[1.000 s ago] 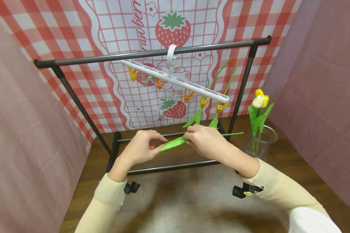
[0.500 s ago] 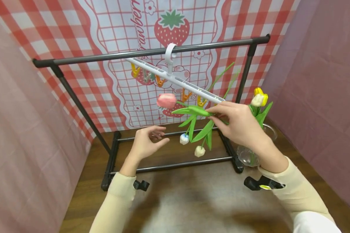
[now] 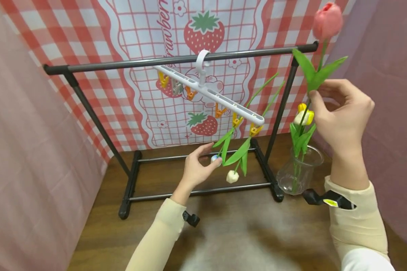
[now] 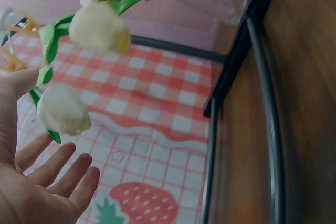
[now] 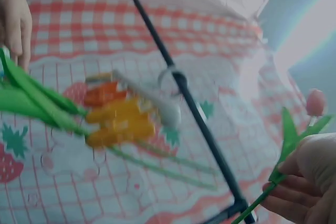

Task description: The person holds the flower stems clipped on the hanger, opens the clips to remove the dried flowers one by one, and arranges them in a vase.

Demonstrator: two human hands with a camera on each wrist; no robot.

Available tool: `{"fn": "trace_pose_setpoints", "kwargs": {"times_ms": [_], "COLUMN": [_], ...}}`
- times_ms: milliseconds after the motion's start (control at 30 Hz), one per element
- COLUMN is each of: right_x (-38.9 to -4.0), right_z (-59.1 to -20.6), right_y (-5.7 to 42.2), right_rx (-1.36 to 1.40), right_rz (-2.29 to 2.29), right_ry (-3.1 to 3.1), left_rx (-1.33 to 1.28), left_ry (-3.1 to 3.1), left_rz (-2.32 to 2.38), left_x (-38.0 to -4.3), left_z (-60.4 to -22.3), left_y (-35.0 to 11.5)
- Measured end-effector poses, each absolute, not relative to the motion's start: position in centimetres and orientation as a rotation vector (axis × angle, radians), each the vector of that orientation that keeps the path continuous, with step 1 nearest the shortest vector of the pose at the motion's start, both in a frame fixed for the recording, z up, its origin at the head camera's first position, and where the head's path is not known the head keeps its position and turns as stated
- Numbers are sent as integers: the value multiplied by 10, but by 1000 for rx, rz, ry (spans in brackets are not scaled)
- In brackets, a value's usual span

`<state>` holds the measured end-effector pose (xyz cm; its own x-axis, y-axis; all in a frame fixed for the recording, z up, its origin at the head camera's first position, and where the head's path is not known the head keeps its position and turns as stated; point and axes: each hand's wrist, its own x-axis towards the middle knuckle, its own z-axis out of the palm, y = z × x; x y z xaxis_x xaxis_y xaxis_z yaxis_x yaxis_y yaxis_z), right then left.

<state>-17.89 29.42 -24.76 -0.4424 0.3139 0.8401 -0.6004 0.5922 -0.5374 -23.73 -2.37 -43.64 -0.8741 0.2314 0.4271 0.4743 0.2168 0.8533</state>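
My right hand [image 3: 347, 113] pinches the stem of a pink tulip [image 3: 327, 22] just below its leaves. The flower stands upright, bloom at the top, in front of the rack's right end. Its stem runs down over the yellow and white tulips [image 3: 302, 116] in a glass vase [image 3: 316, 164]. In the left wrist view, the fingers of my left hand [image 4: 44, 182] are spread, with nothing gripped. That hand is beside a blue-white tulip [image 3: 215, 160], which hangs head down. A cream tulip [image 3: 232, 176] hangs next to it; yellow clips [image 3: 256, 130] hold both stems.
A white hanger [image 3: 220, 99] hooks over the bar of a black rack [image 3: 132, 64]. Orange clips [image 3: 220, 110], a grey clip [image 3: 177, 87] and another yellow clip [image 3: 163, 79] dangle from it. Behind is a strawberry-print cloth [image 3: 149, 113]; below, a wooden table [image 3: 101, 229].
The pink tulip has gone from lying level between both hands to upright at the far right in my right hand. My left hand let go of it and moved right toward the hanging tulips.
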Motion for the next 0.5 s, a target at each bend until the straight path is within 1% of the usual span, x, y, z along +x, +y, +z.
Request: {"fn": "trace_pose_setpoints", "kwargs": {"times_ms": [167, 300, 500], "right_x": [-194, -203, -203], "right_z": [-256, -266, -277], "right_y": [307, 320, 332], "right_rx": [95, -6, -84], "right_rz": [1088, 1042, 990], "right_ry": [-1711, -1764, -1791], "left_rx": [-628, -647, -716], "left_ry": [-2279, -2290, -2271], "left_rz": [-1764, -1803, -1929], "left_x": [-236, -236, -238], "left_z": [-446, -448, -447], "left_y": [-13, -4, 7]}}
